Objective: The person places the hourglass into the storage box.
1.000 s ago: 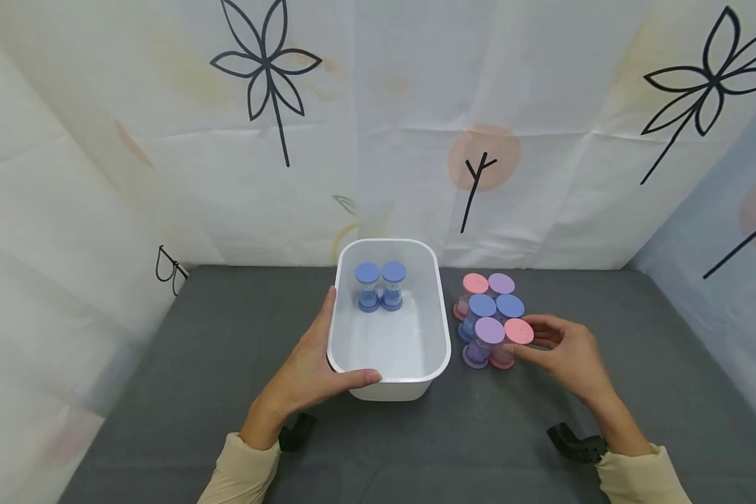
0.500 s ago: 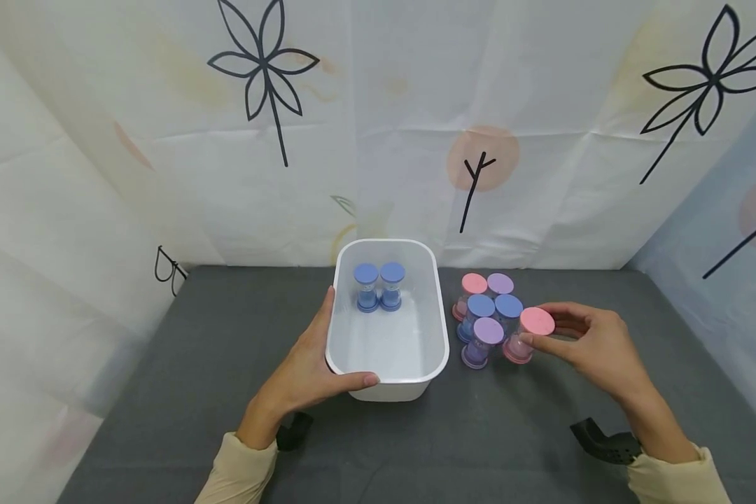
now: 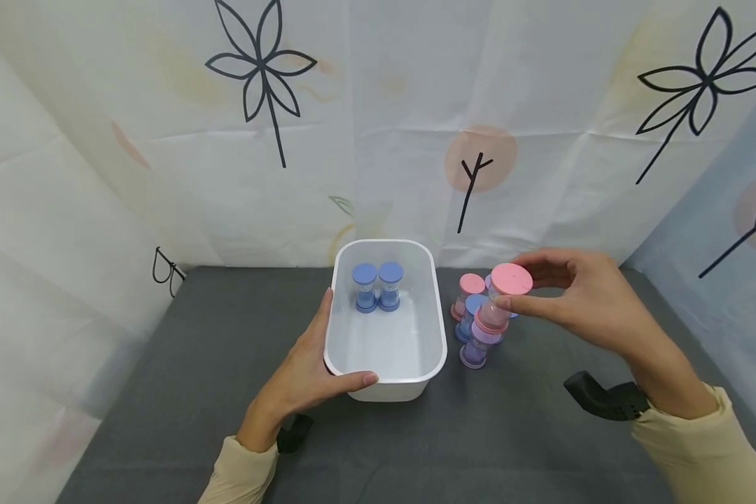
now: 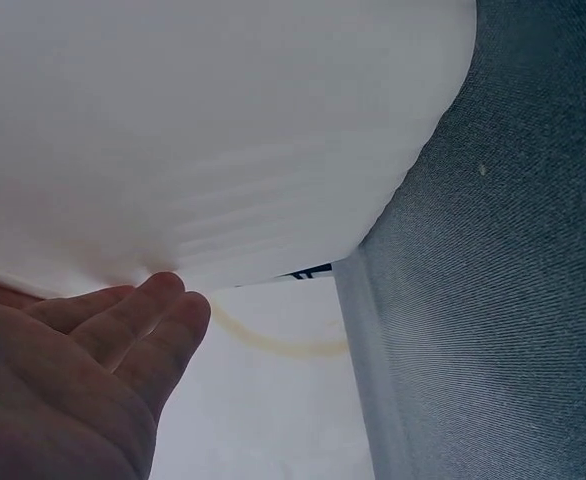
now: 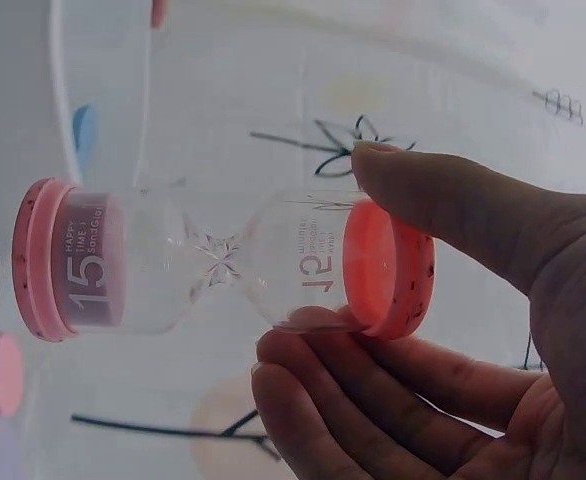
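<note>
While the right hand (image 3: 595, 301) is pinching a pink hourglass (image 5: 218, 262) between thumb and fingers near its upper cap, the left hand (image 3: 309, 367) is lying spread wide against a white tub (image 3: 387, 393), its fingers resting straight along the outer wall and its thumb crossing the near rim. The pink hourglass is hanging above the bench (image 3: 535, 434), leaning a little, and a printed 15 is showing on its glass. From where I am standing, its base is covering part of a purple hourglass (image 3: 476, 348) in the cluster to the right of the tub; I cannot tell from here whether they are touching. Just behind that purple one, a blue hourglass (image 3: 472, 305) is standing, and another pink one (image 3: 471, 284) is standing farther back. A second purple one (image 3: 488, 281) and a second blue one (image 3: 513, 315) are barely peeking out from behind the raised piece. Inside the tub, two blue timers (image 3: 365, 287) are standing upright side by side, toward the far end. Cream sleeves (image 3: 699, 434) are covering both forearms, and a black band (image 3: 611, 400) is sitting at the right wrist. Behind everything, a pale curtain (image 3: 403, 168) is hanging, carrying black flower outlines.
</note>
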{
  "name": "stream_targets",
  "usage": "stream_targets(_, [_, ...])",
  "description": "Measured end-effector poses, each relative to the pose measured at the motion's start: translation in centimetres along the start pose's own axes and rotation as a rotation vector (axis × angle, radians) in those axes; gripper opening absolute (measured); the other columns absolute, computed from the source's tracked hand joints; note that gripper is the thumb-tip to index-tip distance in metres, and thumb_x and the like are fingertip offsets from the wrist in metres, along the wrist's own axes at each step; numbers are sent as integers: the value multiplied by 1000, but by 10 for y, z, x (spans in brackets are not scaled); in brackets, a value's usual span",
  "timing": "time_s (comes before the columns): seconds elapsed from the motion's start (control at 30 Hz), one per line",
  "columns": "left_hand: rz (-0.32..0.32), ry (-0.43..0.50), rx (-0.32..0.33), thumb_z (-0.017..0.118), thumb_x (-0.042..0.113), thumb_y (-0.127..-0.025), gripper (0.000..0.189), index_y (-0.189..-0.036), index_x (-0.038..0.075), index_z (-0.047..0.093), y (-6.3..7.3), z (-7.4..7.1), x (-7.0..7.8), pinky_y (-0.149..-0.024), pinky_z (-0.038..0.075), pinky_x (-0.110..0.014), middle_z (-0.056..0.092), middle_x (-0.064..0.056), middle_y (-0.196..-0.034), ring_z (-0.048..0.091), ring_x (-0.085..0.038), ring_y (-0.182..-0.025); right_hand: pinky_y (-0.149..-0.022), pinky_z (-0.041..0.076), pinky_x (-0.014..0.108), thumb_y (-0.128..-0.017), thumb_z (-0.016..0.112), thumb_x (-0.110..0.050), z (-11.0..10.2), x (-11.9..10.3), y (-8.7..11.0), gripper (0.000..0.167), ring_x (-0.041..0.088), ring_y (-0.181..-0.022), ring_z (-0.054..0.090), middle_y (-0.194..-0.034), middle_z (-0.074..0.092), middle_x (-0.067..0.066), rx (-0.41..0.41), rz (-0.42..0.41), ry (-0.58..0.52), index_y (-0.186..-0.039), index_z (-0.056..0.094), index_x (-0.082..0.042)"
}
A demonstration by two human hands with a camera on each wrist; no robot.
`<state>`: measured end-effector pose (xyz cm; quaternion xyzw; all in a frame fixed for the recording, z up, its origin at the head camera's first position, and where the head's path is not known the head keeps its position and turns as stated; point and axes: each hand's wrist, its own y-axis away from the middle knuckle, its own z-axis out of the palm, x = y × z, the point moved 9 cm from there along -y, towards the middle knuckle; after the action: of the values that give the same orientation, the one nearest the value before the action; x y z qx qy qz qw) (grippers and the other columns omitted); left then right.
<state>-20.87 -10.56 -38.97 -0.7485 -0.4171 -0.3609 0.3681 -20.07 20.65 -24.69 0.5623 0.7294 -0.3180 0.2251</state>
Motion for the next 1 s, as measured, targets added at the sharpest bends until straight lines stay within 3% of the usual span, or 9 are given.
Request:
stream_targets(0.23, [-13,-2,3,92,44,-71,131,-164,25,1,1,0,-3,-95,46,-55,29,6,-161,55,-34,-116,-75,56,27,-78,90,-32,20,-37,-29,44,15,-92,72,-104,74,1,-88,-57,-93,-114,74,-12])
stream_targets(0.53, [-7,7,-7,92,44,-72,130,-164,27,2,-1,1,-2,-91,49,-54,37,8,-155,58,-27,-111,-83,57,35,-79,89,-24,73,-53,-69,43,21,-94,72,-104,74,6,-218,-70,-320,-116,73,-7])
stream_targets(0.77, [-5,7,-16,92,44,-72,132,-164,27,0,0,1,-2,-94,50,-52,36,7,-155,58,-28,-115,-83,56,36,-78,89,-18,117,-55,-94,41,21,-91,71,-101,74,6,-231,-76,-363,-113,74,-4])
stream_targets(1.0, [-1,-6,-11,91,44,-73,131,-164,26,-1,0,0,-3,-97,48,-55,35,-2,-158,55,-25,-122,-86,55,35,-77,89,-15,156,-43,-108,45,21,-94,71,-103,74,8,-252,4,-385,-116,72,-1])
